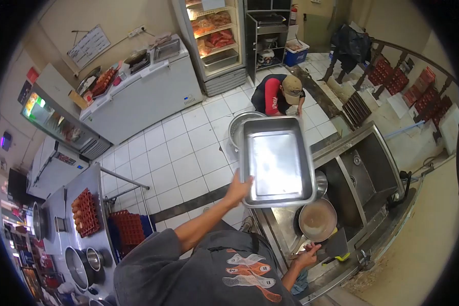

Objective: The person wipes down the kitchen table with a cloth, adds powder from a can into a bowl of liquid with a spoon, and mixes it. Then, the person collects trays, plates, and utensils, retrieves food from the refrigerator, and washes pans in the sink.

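My left hand (238, 189) grips the near left edge of a deep rectangular stainless steel pan (274, 160). The pan is raised off the counter and its shiny inside faces me. Low over the counter by the sink, my right hand (306, 256) is closed near the handle of a frying pan (317, 220). A wide, flat grey blade (336, 244) lies just beyond its fingers. Whether my fingers hold the frying pan's handle or the blade's handle, I cannot tell. Close by rests a yellow-green handled tool (336, 259).
A steel sink (367, 176) with a faucet is on the right. Beyond the raised pan, a person (278, 94) in a cap crouches by a large round basin (237, 125). At left, a steel table (99, 245) carries a red egg tray (85, 213) and bowls. A chest freezer (148, 102) lines the wall.
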Motion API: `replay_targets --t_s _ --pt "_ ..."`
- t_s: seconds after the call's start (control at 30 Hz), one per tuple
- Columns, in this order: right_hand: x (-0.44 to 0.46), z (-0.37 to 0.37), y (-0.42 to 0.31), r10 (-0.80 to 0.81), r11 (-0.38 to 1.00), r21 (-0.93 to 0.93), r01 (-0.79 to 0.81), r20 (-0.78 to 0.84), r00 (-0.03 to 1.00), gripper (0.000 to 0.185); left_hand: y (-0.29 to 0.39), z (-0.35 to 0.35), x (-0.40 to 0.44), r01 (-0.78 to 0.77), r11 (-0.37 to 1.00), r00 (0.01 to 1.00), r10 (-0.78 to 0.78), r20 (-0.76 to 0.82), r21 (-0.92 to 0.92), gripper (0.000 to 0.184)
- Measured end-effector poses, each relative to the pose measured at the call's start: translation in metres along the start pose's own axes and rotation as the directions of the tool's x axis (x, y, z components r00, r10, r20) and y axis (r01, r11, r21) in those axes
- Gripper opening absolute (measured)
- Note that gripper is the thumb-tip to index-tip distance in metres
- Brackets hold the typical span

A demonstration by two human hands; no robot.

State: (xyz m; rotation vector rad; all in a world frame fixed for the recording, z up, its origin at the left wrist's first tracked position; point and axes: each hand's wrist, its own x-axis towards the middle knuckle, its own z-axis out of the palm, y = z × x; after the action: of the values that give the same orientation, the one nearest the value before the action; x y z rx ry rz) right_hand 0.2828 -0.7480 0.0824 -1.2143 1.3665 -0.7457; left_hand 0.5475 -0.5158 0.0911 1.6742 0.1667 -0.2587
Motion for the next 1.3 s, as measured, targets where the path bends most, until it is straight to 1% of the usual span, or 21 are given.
replay_targets --t_s 0.03,0.1,0.17,0.23,0.3,0.37,0.43,0.5,0.53,0.57,0.6,0.63,0.7,0.83,1.07,1.2,1.3 --pt "0.001 0.003 0.000 0.006 1.000 0.005 -0.006 0.010 1.000 0.057 0.018 -0.026 -0.014 0.172 0.951 0.984 -0.154 0.087 -0.258 0.056" --pt "0.006 0.013 0.002 0.019 1.000 0.006 -0.019 0.051 0.999 0.056 -0.002 -0.070 -0.034 0.251 0.901 0.963 -0.270 -0.004 -0.354 0.054" --pt "0.017 0.020 0.013 0.008 1.000 -0.010 -0.006 0.122 0.992 0.055 -0.042 -0.111 -0.052 0.240 0.840 0.921 -0.355 -0.160 -0.486 0.053" --pt "0.027 0.031 0.018 0.012 1.000 -0.016 -0.010 0.176 0.984 0.055 -0.085 -0.152 -0.071 0.220 0.815 0.884 -0.398 -0.243 -0.536 0.048" --pt "0.035 0.042 0.020 0.035 0.999 -0.029 -0.029 0.211 0.977 0.053 -0.142 -0.187 -0.090 0.230 0.826 0.774 -0.475 -0.418 -0.514 0.044" --pt "0.046 0.062 0.021 0.049 0.998 -0.047 -0.037 0.280 0.959 0.052 -0.221 -0.222 -0.110 0.204 0.792 0.622 -0.559 -0.549 -0.575 0.043" --pt "0.046 0.069 0.018 0.070 0.996 -0.070 -0.050 0.324 0.943 0.051 -0.272 -0.246 -0.145 0.175 0.672 0.520 -0.683 -0.513 -0.719 0.038" --pt "0.043 0.096 0.005 0.073 0.997 -0.044 -0.062 0.351 0.934 0.050 -0.295 -0.257 -0.177 0.054 0.492 0.571 -0.729 -0.378 -0.869 0.035" --pt "0.045 0.105 0.003 0.083 0.996 -0.049 -0.070 0.372 0.924 0.049 -0.327 -0.274 -0.195 0.077 0.299 0.462 -0.856 -0.232 -0.951 0.035" --pt "0.045 0.116 0.003 0.071 0.997 -0.036 -0.062 0.401 0.913 0.049 -0.360 -0.287 -0.205 0.080 0.095 0.339 -0.939 -0.062 -0.992 0.036" --pt "0.045 0.123 0.002 0.064 0.998 -0.036 -0.054 0.426 0.903 0.049 -0.382 -0.285 -0.226 0.022 0.092 0.373 -0.924 -0.077 -0.995 0.036" --pt "0.043 0.127 -0.005 0.061 0.998 -0.045 -0.046 0.452 0.890 0.050 -0.387 -0.278 -0.244 -0.035 0.086 0.407 -0.909 -0.092 -0.996 0.037" --pt "0.032 0.139 -0.018 0.093 0.995 -0.079 -0.062 0.469 0.879 0.049 -0.385 -0.269 -0.280 -0.068 0.080 0.316 -0.944 -0.097 -0.994 0.037" --pt "0.023 0.149 -0.016 0.094 0.996 -0.049 -0.080 0.503 0.859 0.050 -0.373 -0.253 -0.306 -0.063 0.076 0.232 -0.969 -0.089 -0.995 0.036" --pt "0.017 0.148 -0.005 0.159 0.987 -0.096 -0.127 0.518 0.841 0.049 -0.363 -0.253 -0.304 -0.051 0.065 0.195 -0.978 -0.074 -0.997 0.035" --pt "0.020 0.144 -0.006 0.158 0.987 -0.104 -0.122 0.504 0.849 0.048 -0.359 -0.266 -0.282 -0.006 0.082 0.187 -0.979 -0.082 -0.997 0.035" --pt "0.024 0.141 -0.009 0.137 0.991 -0.066 -0.120 0.513 0.847 0.048 -0.362 -0.273 -0.255 0.024 0.083 0.190 -0.979 -0.077 -0.996 0.035"
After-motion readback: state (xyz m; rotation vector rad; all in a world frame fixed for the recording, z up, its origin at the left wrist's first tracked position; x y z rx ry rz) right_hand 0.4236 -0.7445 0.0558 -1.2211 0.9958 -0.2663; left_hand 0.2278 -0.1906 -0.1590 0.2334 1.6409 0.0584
